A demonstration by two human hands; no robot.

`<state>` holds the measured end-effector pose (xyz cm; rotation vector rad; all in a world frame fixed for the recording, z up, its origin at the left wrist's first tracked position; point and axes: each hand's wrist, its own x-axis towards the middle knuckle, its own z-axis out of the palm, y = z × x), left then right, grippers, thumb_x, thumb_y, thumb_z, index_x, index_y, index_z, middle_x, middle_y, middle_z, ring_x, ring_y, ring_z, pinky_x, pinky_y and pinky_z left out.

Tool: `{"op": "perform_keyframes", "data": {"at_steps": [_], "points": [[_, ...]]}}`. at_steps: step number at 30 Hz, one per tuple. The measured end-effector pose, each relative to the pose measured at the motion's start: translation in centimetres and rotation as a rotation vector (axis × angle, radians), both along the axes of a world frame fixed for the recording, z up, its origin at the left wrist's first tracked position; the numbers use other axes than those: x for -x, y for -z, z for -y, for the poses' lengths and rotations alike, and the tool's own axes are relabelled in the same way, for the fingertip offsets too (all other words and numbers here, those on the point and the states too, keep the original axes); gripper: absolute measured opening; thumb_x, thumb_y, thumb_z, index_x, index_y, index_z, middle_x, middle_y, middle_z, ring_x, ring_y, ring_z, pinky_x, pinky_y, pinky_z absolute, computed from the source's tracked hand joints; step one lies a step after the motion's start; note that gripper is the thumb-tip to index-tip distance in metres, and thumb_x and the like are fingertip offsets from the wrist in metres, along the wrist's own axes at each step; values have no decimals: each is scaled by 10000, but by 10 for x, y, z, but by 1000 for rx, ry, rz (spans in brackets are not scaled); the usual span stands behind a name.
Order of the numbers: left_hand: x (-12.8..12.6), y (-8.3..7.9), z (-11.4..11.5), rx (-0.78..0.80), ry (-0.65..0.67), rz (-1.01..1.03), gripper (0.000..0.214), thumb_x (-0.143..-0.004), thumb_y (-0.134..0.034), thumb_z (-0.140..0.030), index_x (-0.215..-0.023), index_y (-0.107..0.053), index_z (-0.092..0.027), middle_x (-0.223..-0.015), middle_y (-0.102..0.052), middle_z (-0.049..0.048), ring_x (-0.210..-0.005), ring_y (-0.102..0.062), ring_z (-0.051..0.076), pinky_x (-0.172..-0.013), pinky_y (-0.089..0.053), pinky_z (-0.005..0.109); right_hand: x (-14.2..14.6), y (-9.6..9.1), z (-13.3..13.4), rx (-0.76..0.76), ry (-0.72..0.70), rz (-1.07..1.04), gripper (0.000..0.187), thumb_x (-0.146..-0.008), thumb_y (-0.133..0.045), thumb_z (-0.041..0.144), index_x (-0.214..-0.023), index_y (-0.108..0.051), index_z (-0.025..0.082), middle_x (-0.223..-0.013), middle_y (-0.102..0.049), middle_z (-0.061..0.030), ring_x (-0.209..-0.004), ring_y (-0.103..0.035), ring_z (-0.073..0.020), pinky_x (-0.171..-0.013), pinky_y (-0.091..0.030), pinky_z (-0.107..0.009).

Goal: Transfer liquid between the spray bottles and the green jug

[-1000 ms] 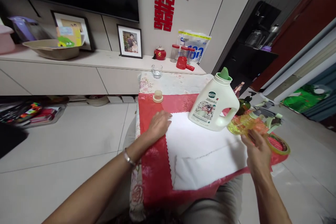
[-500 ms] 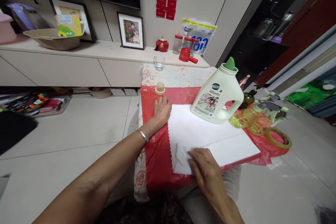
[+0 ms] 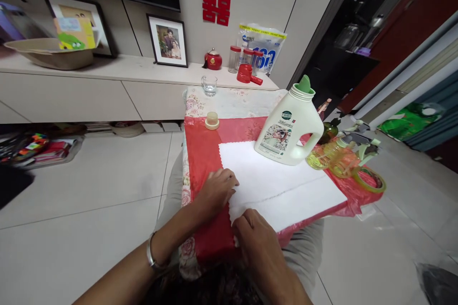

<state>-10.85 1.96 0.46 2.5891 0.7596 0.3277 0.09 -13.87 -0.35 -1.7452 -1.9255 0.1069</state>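
Both hands sit on the white cloth (image 3: 279, 186), at its corner farthest from the detergent bottle (image 3: 288, 128). Left hand (image 3: 216, 189) rests flat on the zigzag edge, fingers loose, while the right hand (image 3: 255, 236) pinches the near corner.

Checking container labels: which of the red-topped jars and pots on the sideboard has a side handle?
The low red pot in front; a red handle sticks out to its right. The clear red-lidded jars and round teapot show none.

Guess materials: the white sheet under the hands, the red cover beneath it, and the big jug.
White sheet: probably thin matte fabric or nonwoven; its left edge is zigzag-cut and it lies flat with a fold line. Red cover: likely thin glossy plastic film, given the sheen and crinkles. Detergent jug: opaque off-white moulded plastic with a handle, printed label and green spout. Both hands, left hand and right hand, touch the sheet's near-left corner.
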Motion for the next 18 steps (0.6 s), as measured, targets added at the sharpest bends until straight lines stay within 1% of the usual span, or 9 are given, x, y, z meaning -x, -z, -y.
{"op": "perform_keyframes", "data": {"at_steps": [4,6,8,10,13,16,18], "points": [[3,10,7,-27,-19,33,283,-907,-443,-108,-1097,-625,-210,-1210,-615,83,-1109,-540,259,-901,-411,427,4,6,5,-25,101,-19,159,-883,-427,43,-919,-543,146,-966,-484,-77,-904,-409,-191,-758,-308,-263],[3,14,9,-30,-31,56,302,-904,-434,-94,-1103,-629,-209,-1227,-616,86,-1130,-543,261,-913,-419,433,4,9,6,-43,128,-3,185,-881,-393,37,-900,-540,149,-935,-479,-78,-880,-401,-195,-748,-296,-270],[3,17,10,-33,-49,72,316,-900,-426,-84,-1099,-637,-208,-1223,-623,91,-1137,-550,264,-915,-427,440,3,11,6,-65,123,5,224,-862,-354,11,-866,-529,151,-889,-472,-75,-838,-395,-191,-715,-274,-267],[3,18,10,-35,-63,81,325,-896,-423,-78,-1097,-643,-207,-1217,-632,95,-1136,-561,267,-912,-437,446,0,11,4,-65,75,-7,235,-866,-345,12,-875,-530,156,-885,-477,-71,-823,-404,-183,-698,-272,-263],[4,17,11,-30,-69,97,317,-883,-444,-74,-1081,-657,-201,-1204,-646,99,-1128,-577,269,-912,-457,441,-4,14,2,10,-39,-75,207,-884,-413,57,-977,-553,179,-934,-502,-54,-862,-445,-169,-715,-314,-246],[5,11,13,-46,-72,140,300,-871,-453,-73,-1041,-668,-195,-1127,-679,92,-1052,-606,259,-876,-483,421,-6,22,-1,81,-103,-95,247,-813,-497,47,-997,-570,195,-933,-524,-31,-881,-478,-157,-730,-342,-226],[4,7,17,-67,-76,191,284,-883,-440,-90,-1009,-668,-202,-1029,-698,74,-954,-622,239,-822,-497,397,-8,26,-3,20,-139,-138,217,-797,-508,59,-954,-579,192,-886,-534,-14,-810,-493,-131,-686,-337,-206]]}}
